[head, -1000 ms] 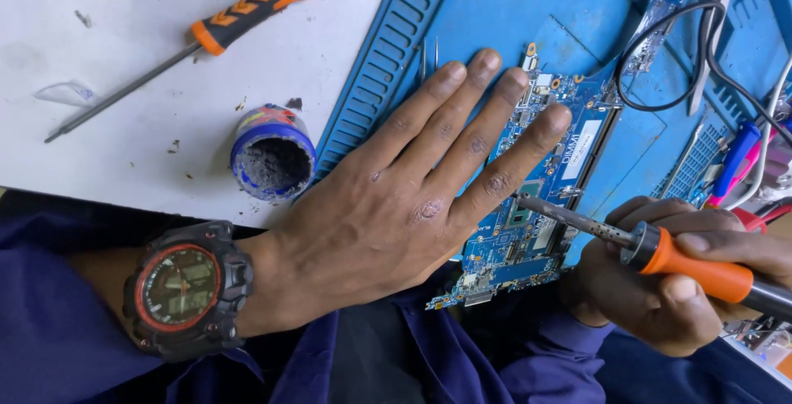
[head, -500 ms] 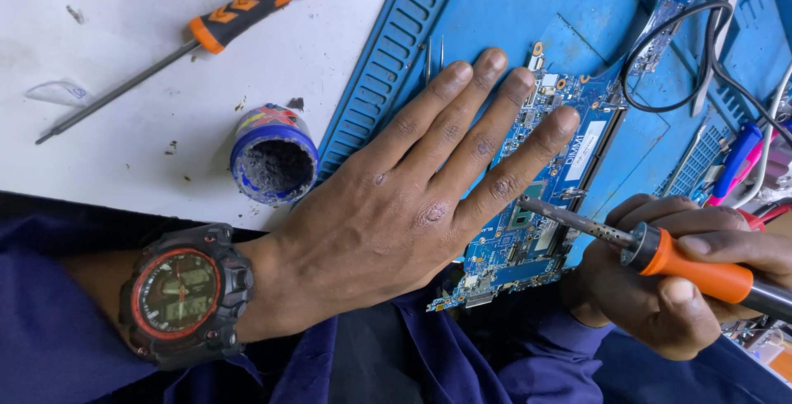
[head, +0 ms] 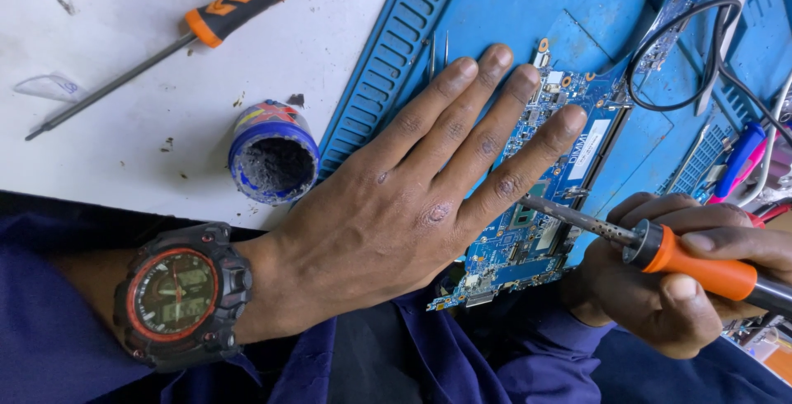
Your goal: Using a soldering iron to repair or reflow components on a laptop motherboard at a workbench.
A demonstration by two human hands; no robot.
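Here, in the head view, the left hand (head: pixel 429 198) lies flat with its fingers spread, palm down, pressing on a blue circuit board (head: pixel 544 198) that rests on a blue ribbed mat (head: pixel 511 8) at the near edge of the worktop (head: pixel 124 148). This grip is wide open and pinches nothing; it only bears down on the board. A black and red wristwatch (head: pixel 177 295) sits on the left wrist, above a dark blue sleeve.

The right hand (head: pixel 668 280) has its grip closed around the orange handle of a soldering iron (head: pixel 652 247), thumb on top and fingers curled beneath. The iron's metal tip points left and meets the board just beside the left little finger.

On the white part of the worktop, a small blue tin (head: pixel 272 160) of dark grey paste stands open, just left of the mat. Farther back lies a screwdriver (head: pixel 198 28) with an orange and black handle. A black cable (head: pixel 676 49) loops over the mat at upper right, near a second small board.
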